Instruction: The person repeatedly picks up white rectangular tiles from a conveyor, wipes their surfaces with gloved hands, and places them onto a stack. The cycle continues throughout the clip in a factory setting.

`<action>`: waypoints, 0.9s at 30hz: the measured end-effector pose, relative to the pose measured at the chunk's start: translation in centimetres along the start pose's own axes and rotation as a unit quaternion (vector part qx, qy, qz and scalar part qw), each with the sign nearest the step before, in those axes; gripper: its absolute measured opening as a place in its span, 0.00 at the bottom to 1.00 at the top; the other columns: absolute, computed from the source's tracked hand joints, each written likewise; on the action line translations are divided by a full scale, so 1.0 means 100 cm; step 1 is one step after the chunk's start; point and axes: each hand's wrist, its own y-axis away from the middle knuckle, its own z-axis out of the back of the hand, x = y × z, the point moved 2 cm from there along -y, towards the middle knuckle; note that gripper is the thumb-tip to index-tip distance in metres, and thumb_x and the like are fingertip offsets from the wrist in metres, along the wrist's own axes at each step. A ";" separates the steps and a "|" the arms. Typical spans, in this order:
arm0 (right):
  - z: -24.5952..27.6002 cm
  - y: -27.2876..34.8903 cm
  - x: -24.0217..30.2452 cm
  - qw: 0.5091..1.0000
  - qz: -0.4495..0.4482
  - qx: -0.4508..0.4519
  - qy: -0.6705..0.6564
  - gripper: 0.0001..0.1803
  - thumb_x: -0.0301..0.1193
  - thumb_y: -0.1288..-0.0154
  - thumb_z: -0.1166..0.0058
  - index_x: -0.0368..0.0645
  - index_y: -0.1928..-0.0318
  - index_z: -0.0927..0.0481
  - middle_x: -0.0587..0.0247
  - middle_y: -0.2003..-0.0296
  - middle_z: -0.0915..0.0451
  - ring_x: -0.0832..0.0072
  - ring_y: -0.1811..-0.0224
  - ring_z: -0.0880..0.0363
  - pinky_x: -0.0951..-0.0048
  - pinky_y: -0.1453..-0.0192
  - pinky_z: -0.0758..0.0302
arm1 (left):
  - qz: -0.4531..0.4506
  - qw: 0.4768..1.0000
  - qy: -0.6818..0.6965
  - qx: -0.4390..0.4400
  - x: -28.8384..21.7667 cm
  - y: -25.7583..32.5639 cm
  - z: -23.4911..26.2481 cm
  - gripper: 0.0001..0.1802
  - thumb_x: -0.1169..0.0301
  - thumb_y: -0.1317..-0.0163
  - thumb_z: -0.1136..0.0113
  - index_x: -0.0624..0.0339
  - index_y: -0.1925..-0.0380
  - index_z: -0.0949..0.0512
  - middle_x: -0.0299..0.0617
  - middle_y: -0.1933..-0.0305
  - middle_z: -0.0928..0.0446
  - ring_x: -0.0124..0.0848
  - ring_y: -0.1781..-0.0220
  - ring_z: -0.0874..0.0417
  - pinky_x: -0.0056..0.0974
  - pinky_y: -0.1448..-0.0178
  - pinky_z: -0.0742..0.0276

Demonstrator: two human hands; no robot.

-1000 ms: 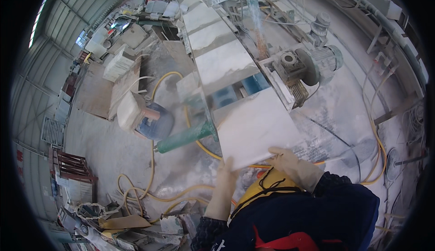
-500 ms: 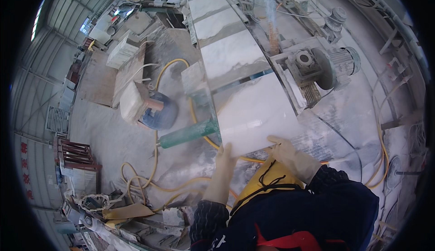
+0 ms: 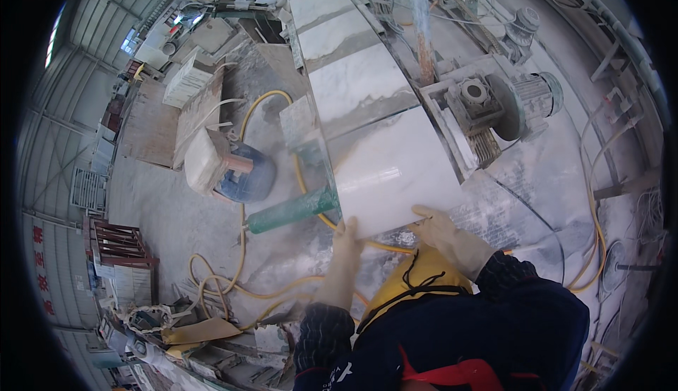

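A white polished stone slab [image 3: 395,172] with a brownish patch at its left side lies at the near end of a conveyor line. My left hand [image 3: 346,239], in a cream rubber glove, grips the slab's near left corner with the thumb along the edge. Farther right, my gloved right hand [image 3: 441,232] holds the same near edge, thumb uppermost; the fingers below are partly hidden. Directly beyond, a second white slab [image 3: 360,84] with a rough grey edge almost touches the first one.
A green roller [image 3: 293,209] juts out left of the slab. A motor [image 3: 533,101] with a gearbox stands to the right. Yellow hose [image 3: 300,179] winds over the dusty floor. At the left is a blue drum [image 3: 251,176]; stone scraps [image 3: 233,356] lie lower left.
The held slab has slid slightly away from me, my hands with it. The gap to the slab beyond, where a blue part showed, has closed to a thin line.
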 end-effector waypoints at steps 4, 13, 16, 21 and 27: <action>-0.004 -0.001 0.005 0.998 0.019 0.031 0.045 0.21 0.23 0.28 0.49 0.35 0.37 0.31 0.49 0.37 0.26 0.57 0.32 0.30 0.50 0.30 0.30 | 0.020 1.000 0.011 -0.014 0.000 -0.007 0.000 0.25 0.64 0.29 0.40 0.58 0.35 0.32 0.44 0.39 0.27 0.39 0.39 0.23 0.49 0.39 0.22; 0.008 -0.011 0.012 0.799 0.166 -0.033 0.577 0.21 0.35 0.32 0.39 0.43 0.41 0.22 0.61 0.48 0.16 0.70 0.42 0.20 0.67 0.38 0.23 | 0.002 0.998 0.062 0.015 0.009 -0.025 0.000 0.23 0.66 0.29 0.41 0.62 0.38 0.31 0.47 0.41 0.25 0.40 0.41 0.22 0.49 0.42 0.20; 0.004 -0.002 0.014 0.626 0.315 -0.111 0.705 0.20 0.41 0.36 0.35 0.48 0.46 0.17 0.66 0.57 0.12 0.74 0.51 0.15 0.73 0.43 0.21 | 0.010 0.999 0.051 0.005 0.010 -0.029 -0.001 0.22 0.66 0.29 0.41 0.63 0.39 0.29 0.46 0.44 0.24 0.40 0.43 0.21 0.49 0.44 0.19; -0.002 -0.008 0.017 0.627 0.329 -0.083 0.701 0.20 0.42 0.36 0.36 0.52 0.46 0.17 0.64 0.58 0.12 0.72 0.53 0.15 0.70 0.44 0.20 | 0.029 0.999 0.005 0.036 0.002 -0.020 0.012 0.21 0.63 0.29 0.38 0.63 0.42 0.26 0.45 0.45 0.23 0.39 0.46 0.19 0.44 0.45 0.18; 0.012 -0.024 0.017 0.711 0.203 -0.075 0.669 0.22 0.39 0.32 0.39 0.42 0.42 0.20 0.64 0.52 0.13 0.76 0.48 0.17 0.75 0.40 0.22 | 0.049 0.997 0.040 -0.051 0.035 0.030 0.104 0.26 0.62 0.28 0.38 0.61 0.36 0.31 0.49 0.42 0.24 0.40 0.44 0.20 0.42 0.43 0.19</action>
